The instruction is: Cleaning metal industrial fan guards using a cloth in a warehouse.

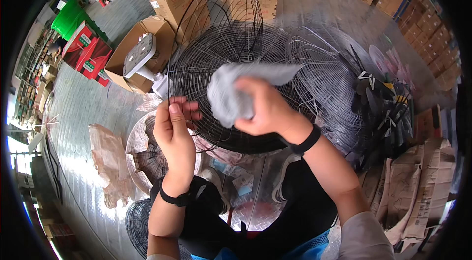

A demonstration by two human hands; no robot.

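My left hand (177, 131) pinches the rim of a black wire fan guard (169, 72) that is raised on edge, its curved wires arching up and away from me. A wad of light grey cloth (228, 94) is in my right hand (267, 110), blurred, with a loose corner trailing to the right. Cloth and hand are over a round stack of black wire guards (206, 50) in front of my knees. The cloth hides part of this stack, so I cannot tell whether it touches a wire.
Right of the stack lean silvery wire guards (328, 68) and bundled black parts (368, 101) with white ties. At left are an open carton (162, 39) holding a white device (142, 55), and red boxes (88, 53). Flattened cardboard (402, 190) lies at my right.
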